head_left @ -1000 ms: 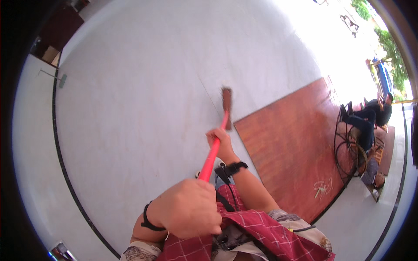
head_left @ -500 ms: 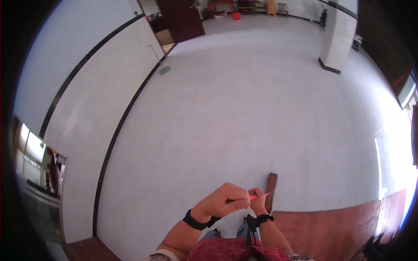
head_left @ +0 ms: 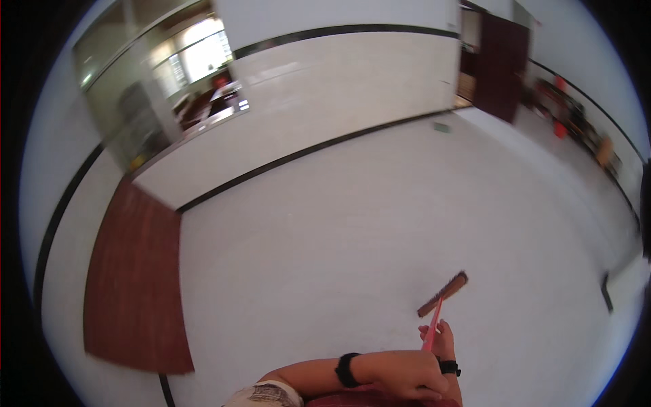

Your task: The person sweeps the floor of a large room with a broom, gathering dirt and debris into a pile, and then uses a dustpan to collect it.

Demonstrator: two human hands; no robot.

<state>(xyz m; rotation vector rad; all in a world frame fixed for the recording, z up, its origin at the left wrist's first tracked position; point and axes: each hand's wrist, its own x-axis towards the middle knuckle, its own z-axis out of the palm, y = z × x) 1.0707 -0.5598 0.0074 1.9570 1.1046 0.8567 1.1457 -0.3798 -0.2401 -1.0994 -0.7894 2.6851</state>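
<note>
A push broom with a thin red handle (head_left: 435, 324) and a long brown bristled head (head_left: 443, 294) extends ahead of me, at lower right. Its head slants up to the right over the pale floor; whether the bristles touch is hard to tell. My right hand (head_left: 444, 339), a black band on its wrist, is closed around the handle below the head. Nearer my body, my left hand (head_left: 412, 374) is closed in a fist at the handle's upper end, its arm crossing in front of me and also wearing a black band. The fist hides that end of the handle.
Reddish-brown flooring (head_left: 135, 278) lies at left, beside a white wall (head_left: 352, 88) with a dark baseboard. A window opening (head_left: 196, 68) is in that wall. A mop head (head_left: 441, 127) sits by the dark red door (head_left: 500, 64). A dark-based pillar (head_left: 627, 285) stands at right.
The view has swung left, bringing the window wall in front. Both hands have shifted right and lower in the picture, and the broom head has tilted from near upright to slanting.
</note>
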